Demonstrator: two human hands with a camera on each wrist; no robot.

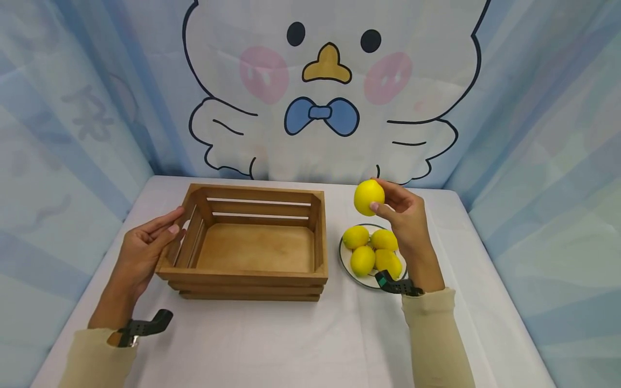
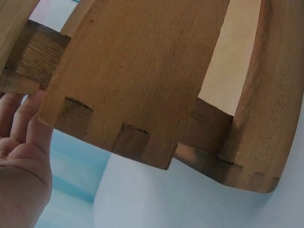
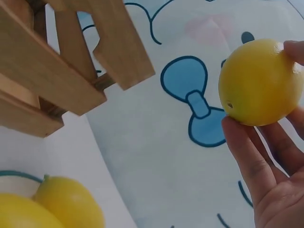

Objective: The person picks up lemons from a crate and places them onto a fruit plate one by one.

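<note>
My right hand point(image 1: 405, 213) pinches a lemon point(image 1: 369, 198) between thumb and fingers, in the air over the far side of a plate. In the right wrist view the same lemon point(image 3: 261, 81) shows whole, with fingertips under and beside it. Several more lemons point(image 1: 363, 261) lie on the round white plate point(image 1: 343, 262) with a dark rim. My left hand point(image 1: 140, 250) is at the left side of a slatted wooden crate point(image 1: 242, 277), its extended fingertips and thumb right at the rim. The crate's bare floor shows. In the left wrist view, the crate's slats point(image 2: 137, 71) partly hide the fingers.
A white cloth point(image 1: 271, 345) covers the table. Blue-and-white curtains point(image 1: 548, 161) hang at both sides, and a cartoon-printed cloth point(image 1: 315, 156) hangs behind the table. Each wrist wears a black camera band point(image 1: 145, 326). The plate stands just right of the crate.
</note>
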